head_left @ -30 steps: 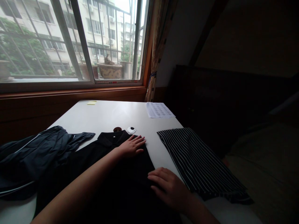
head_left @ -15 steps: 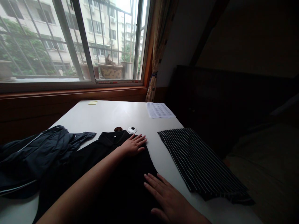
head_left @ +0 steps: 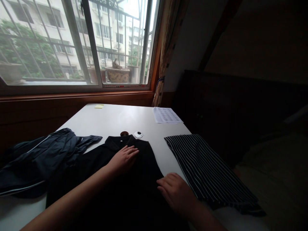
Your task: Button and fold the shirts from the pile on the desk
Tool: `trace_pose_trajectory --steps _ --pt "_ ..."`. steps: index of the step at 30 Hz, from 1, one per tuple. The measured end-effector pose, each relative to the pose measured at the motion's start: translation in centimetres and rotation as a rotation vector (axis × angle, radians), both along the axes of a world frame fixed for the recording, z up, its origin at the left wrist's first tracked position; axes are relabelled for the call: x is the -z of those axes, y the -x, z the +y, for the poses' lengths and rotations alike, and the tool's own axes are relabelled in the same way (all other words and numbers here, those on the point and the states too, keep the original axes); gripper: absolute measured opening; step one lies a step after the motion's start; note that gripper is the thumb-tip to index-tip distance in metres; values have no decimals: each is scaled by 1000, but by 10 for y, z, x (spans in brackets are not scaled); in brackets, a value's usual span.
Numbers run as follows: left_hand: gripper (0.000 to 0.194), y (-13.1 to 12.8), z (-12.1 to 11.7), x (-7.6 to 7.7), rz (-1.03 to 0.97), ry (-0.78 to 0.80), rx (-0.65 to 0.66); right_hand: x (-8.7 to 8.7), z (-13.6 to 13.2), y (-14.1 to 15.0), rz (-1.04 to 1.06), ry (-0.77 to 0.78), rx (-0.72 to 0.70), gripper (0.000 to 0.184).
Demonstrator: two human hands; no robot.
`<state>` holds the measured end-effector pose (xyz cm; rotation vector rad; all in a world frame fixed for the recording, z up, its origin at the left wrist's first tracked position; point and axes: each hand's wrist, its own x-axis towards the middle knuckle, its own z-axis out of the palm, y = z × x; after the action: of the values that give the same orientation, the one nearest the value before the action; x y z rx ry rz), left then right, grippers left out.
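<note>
— What's closest to you from where you stand?

— The right hand point(head_left: 176, 192), down at about five o'clock on the white table point(head_left: 108, 120). It lies palm down on the right edge of the black shirt point(head_left: 134, 189), fingers point(head_left: 166, 184) loosely curled and close together, pointing toward nine o'clock. It grips nothing that I can see; it only presses on the cloth.

— And the other hand?

— The left hand point(head_left: 124, 158) is a little farther in, near the middle of the table, flat on the shirt's chest just below the collar point(head_left: 117, 141). Its fingers are stretched out, slightly apart, aimed toward two o'clock. Nothing is held there either.

— How does the shirt run?

— Its long axis goes from six o'clock up to twelve, collar at the far end. So the cloth lies under both palms; the right hand is nearer the side edge, the left nearer the collar.

— What's around it?

— At three o'clock, just beside the right hand but apart from the black shirt, a folded striped garment point(head_left: 207, 170) hangs partly off the table's edge. At nine o'clock, a crumpled dark jacket point(head_left: 36, 160), touching or overlapping the shirt's sleeve; I cannot tell which. Just past the collar, a small brown disc point(head_left: 124, 133) and a small white disc point(head_left: 138, 134). Farther still, a printed sheet point(head_left: 167, 115) at one o'clock, a yellow note point(head_left: 99, 106) at eleven, then the window point(head_left: 72, 45).
</note>
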<state>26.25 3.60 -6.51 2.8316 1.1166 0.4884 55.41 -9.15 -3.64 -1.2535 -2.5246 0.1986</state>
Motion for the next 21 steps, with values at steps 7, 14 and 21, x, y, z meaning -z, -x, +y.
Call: trace_pose_trajectory --steps 7,14,21 --pt "39 87 -27 8 6 -43 -348 20 85 69 94 -31 155 41" --pt "55 119 -6 40 142 -53 -414 52 136 122 35 0 230 54" --pt "61 90 16 37 186 -3 -373 57 147 71 -14 13 319 60"
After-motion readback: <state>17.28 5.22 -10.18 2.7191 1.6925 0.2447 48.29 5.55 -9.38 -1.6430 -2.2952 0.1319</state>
